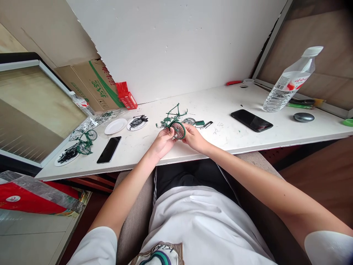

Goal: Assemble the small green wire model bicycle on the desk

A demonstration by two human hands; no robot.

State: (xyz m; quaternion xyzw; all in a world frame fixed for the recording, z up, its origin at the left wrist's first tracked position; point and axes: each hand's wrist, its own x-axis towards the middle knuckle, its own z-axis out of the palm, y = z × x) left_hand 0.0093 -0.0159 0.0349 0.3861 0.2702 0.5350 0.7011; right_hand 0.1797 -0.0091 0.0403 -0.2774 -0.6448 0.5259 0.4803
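Observation:
A small green model bicycle frame [174, 115] with one spoked wheel [178, 130] is held just above the white table [228, 132], near its front edge. My left hand [163, 141] grips the wheel from the left and my right hand [193, 137] grips it from the right, fingertips meeting at the rim. A second loose wheel [189, 120] and a green part [199, 123] lie on the table just behind my right hand.
At the left lie a finished green model bicycle [85, 141], white plates with dark parts [137, 123], an empty plate [115, 126] and a black phone [109, 149]. To the right are another phone [251, 120], a water bottle [292, 78] and a grey disc [303, 117]. A cardboard box [89, 85] stands at the back left.

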